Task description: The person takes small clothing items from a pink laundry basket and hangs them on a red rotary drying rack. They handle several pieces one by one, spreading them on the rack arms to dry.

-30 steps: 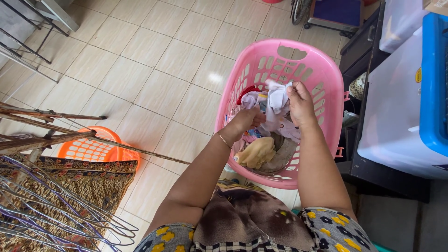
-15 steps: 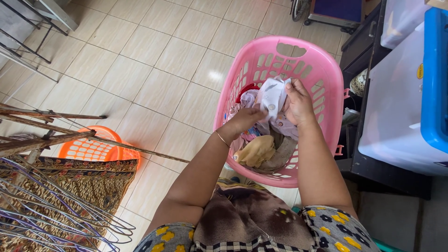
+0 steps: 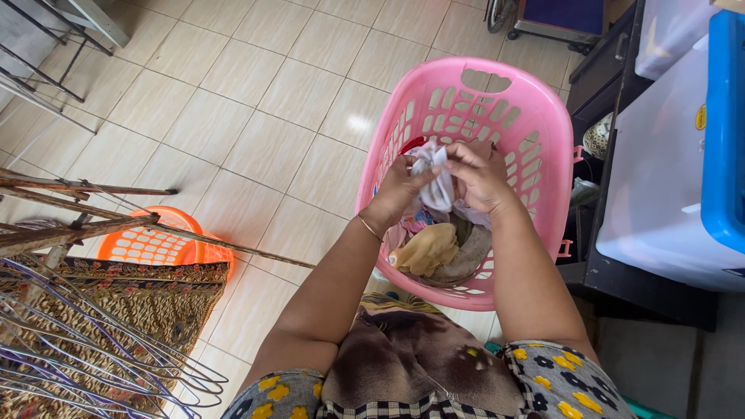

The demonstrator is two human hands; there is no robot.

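An orange basket (image 3: 155, 247) sits on the tiled floor (image 3: 233, 101) at the left, partly behind a patterned brown cloth (image 3: 132, 310) and a bundle of wire hangers (image 3: 93, 349). Rusty metal rods (image 3: 85, 190) cross above the orange basket, and a dark metal rack (image 3: 46, 54) stands in the far left corner. At the right, a white box with a blue lid (image 3: 683, 155) rests on a dark shelf (image 3: 621, 271).

Left hand (image 3: 400, 188) and right hand (image 3: 479, 174) together, each grip closed.
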